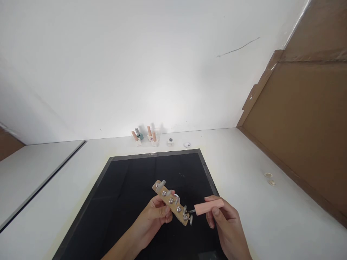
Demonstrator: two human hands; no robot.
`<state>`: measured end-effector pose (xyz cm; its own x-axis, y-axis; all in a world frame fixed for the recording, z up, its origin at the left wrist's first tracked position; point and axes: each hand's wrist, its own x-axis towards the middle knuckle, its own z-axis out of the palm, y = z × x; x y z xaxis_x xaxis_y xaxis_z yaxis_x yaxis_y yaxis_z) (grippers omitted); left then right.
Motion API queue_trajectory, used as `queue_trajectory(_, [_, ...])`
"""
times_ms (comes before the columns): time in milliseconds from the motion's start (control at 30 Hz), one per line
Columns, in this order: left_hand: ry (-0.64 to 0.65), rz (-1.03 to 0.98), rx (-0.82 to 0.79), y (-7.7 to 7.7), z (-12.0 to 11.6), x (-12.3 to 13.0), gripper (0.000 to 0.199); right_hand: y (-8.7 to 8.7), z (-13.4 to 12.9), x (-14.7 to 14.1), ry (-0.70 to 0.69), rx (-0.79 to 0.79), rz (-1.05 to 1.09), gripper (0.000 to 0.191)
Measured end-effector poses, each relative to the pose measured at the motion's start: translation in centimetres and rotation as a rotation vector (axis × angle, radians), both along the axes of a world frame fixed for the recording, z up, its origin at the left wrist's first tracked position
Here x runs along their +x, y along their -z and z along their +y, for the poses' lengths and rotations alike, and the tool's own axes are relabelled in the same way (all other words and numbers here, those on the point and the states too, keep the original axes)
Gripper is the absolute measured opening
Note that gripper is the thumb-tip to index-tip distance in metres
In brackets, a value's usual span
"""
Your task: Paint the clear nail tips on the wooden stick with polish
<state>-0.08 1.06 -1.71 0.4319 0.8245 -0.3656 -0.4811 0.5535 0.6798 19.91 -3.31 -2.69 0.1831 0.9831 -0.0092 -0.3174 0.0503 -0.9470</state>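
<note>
My left hand (155,213) grips a narrow wooden strip (175,207) from below, thumb near its middle. Several silver studs run along the strip, with small greyish nail-shaped tips standing on them. A pink brush cap (209,207) is held between the thumb and fingers of my right hand (223,220). Its dark brush points left and reaches the tips at the strip's lower right end; whether the bristles touch one cannot be made out. Both hands are above a black mat (130,187).
Behind the mat stand several small polish bottles (154,139) with pink or grey caps. An open white bottle (170,142) and a small round dish (187,144) are to their right. Two small round pieces (268,175) lie farther right, beside a brown cardboard panel (306,126).
</note>
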Motion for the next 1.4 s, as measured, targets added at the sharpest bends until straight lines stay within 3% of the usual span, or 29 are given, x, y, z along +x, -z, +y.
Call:
queue_trajectory(467, [0.02, -0.021, 0.029, 0.46, -0.04, -0.15, 0.037, -0.01, 0.04, 0.0, 0.096, -0.029, 0.011, 0.031])
queue_trajectory(800, [0.028, 0.0, 0.024, -0.17, -0.12, -0.03, 0.034, 0.05, -0.09, -0.02, -0.039, 0.019, -0.027, 0.029])
queue_trajectory(1400, [0.037, -0.005, 0.015, 0.16, -0.02, -0.09, 0.036, -0.28, 0.21, -0.16, 0.127, -0.023, 0.015, 0.033])
